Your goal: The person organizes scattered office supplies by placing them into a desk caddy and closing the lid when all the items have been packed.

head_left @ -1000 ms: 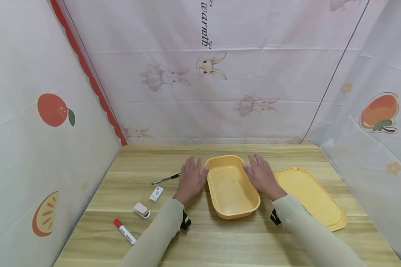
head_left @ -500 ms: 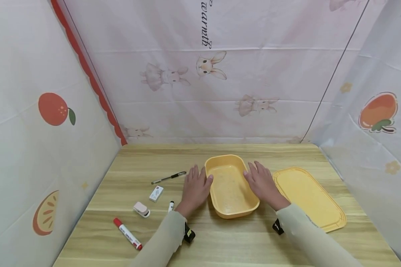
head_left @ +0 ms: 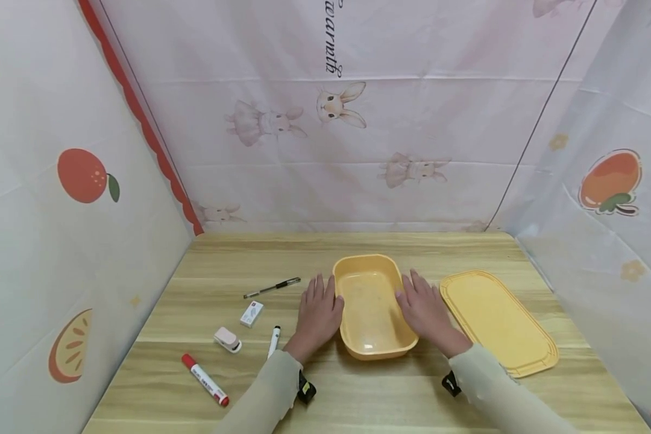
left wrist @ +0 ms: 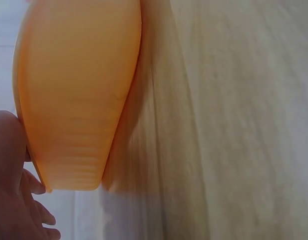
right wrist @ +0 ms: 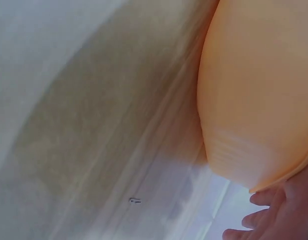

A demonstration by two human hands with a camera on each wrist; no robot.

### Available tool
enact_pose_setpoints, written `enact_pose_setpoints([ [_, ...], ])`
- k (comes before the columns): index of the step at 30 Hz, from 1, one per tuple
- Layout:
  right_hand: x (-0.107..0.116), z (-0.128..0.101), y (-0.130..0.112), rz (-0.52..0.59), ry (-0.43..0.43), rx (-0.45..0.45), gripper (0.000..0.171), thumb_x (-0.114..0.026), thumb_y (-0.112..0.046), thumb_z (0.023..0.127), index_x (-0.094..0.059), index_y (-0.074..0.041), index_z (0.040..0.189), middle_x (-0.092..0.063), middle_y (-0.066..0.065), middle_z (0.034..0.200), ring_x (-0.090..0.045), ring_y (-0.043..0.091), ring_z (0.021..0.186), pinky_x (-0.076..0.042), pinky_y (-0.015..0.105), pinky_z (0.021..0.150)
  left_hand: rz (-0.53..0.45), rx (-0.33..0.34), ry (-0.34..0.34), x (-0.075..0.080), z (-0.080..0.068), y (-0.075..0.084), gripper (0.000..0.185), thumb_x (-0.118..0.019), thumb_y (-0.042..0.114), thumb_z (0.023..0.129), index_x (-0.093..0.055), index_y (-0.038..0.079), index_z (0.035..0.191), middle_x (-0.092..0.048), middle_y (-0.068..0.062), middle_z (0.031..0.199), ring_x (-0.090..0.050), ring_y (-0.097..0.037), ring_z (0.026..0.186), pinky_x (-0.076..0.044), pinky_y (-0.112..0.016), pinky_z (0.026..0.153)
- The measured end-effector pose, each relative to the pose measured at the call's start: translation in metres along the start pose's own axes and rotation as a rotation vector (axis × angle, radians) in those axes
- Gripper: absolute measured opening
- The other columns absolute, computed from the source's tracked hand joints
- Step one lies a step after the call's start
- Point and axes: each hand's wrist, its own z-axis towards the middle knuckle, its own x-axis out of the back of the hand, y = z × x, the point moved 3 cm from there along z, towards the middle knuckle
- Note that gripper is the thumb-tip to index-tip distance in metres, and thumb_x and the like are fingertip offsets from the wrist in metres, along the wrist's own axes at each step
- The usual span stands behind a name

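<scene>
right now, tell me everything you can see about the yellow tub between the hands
The yellow tub is a shallow, rounded-rectangular open container that looks like smooth plastic, with a rolled rim and nothing inside. It sits upright on the wooden table, long side running away from the person. The left hand rests against its left wall and the right hand against its right wall, fingers fairly straight. A matching flat lid lies apart to its right.
</scene>
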Motion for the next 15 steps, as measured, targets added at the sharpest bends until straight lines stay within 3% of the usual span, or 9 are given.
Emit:
enact_pose_setpoints([
  [7,0.002,-0.013,-0.006,-0.064,-0.019,-0.037,0.054,-0.038,-0.025,0.106,-0.036,0.000,0.154,-0.026,0.023,0.163,-0.029,0.047,0.147,-0.018,0.067,0.118,0.006,0.011,-0.002,-0.003,-0.005,-0.002,0.060,-0.031,0.041,0.107,-0.024,0.017,0.161,-0.010,-0.015,0.169,-0.007,-0.037,0.156,-0.012,-0.058,0.124],
  [15,0.008,-0.029,-0.014,-0.042,-0.034,-0.038,0.054,-0.038,-0.021,0.106,-0.032,-0.001,0.156,-0.022,0.023,0.164,-0.026,0.048,0.148,-0.016,0.067,0.119,0.005,0.015,-0.023,-0.001,-0.014,-0.003,0.058,-0.029,0.042,0.107,-0.023,0.023,0.162,-0.006,-0.011,0.170,-0.003,-0.035,0.157,-0.009,-0.058,0.124],
])
